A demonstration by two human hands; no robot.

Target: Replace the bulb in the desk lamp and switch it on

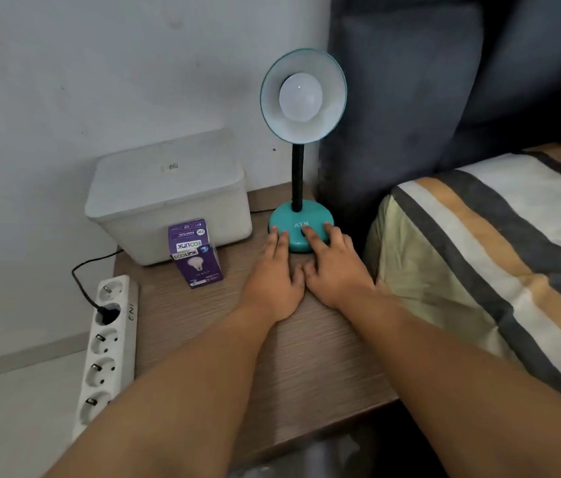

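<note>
Wood-grain bedside table is filling the centre of the frame, w/ a pale wall behind and a dark grey upholstered headboard at upper right. Teal desk lamp w/ black gooseneck is standing at the table's far edge, centre frame; its round shade is facing the camera, and a white frosted bulb is sitting in the shade, unlit. Left hand is lying flat, fingers apart, tips touching the left front of the teal lamp base; gripping nothing. Right hand is resting fingers spread on the base's right front, index fingertip at the dark switch; also clamped on nothing. Purple Ecolink bulb carton is standing just left of the hands, touching a white lidded plastic box behind it. White multi-socket power strip is running along the table's left edge, lower left, one black plug inserted. Striped pillow is lying at right.
</note>
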